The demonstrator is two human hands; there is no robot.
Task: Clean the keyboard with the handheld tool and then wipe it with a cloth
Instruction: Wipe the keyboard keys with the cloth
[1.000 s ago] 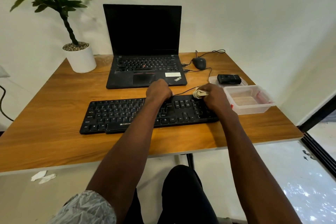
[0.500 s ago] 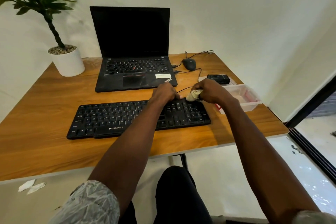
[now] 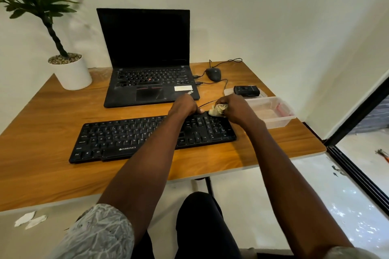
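A black keyboard (image 3: 126,139) lies across the wooden desk (image 3: 42,115) in front of me. My right hand (image 3: 236,109) grips a crumpled beige cloth (image 3: 217,110) and presses it on the keyboard's far right edge, above the number pad. My left hand (image 3: 185,105) rests curled over the keyboard's back edge just left of the cloth, fingers on the rim. A small black handheld tool (image 3: 246,90) lies on a clear lid behind my right hand.
An open black laptop (image 3: 147,82) stands behind the keyboard, a wired mouse (image 3: 213,74) to its right. A clear plastic box (image 3: 273,113) sits at the desk's right edge. A potted plant (image 3: 69,71) occupies the far left corner. Paper scraps (image 3: 29,219) lie on the floor.
My right hand with the cloth has moved up from the number pad to the keyboard's back right edge. The left hand has stayed at the back edge. My head shifted.
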